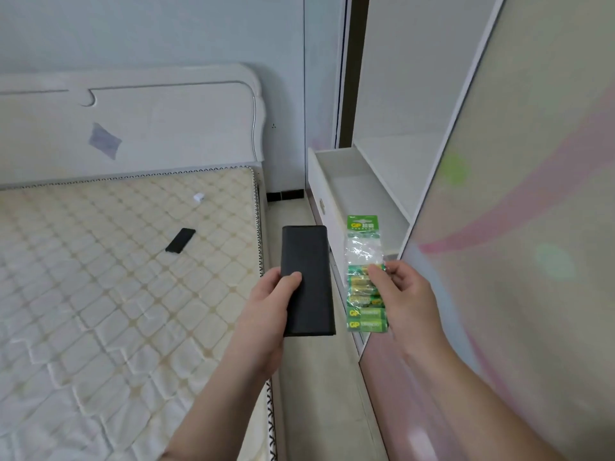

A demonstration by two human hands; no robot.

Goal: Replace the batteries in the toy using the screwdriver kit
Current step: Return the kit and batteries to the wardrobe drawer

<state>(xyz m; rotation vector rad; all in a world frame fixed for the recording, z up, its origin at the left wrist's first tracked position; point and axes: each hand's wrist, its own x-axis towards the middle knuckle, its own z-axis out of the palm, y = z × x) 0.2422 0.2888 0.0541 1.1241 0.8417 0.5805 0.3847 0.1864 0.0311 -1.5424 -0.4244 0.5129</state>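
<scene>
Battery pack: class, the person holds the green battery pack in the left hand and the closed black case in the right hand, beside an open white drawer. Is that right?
The hands are swapped. In the head view, the right hand pinches the green battery pack, and the left hand grips the closed black case. The white drawer beside them is indeed open.

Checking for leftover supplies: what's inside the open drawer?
The open drawer shows only bare white bottom at its far end. The battery pack in the right hand covers its near part.
</scene>
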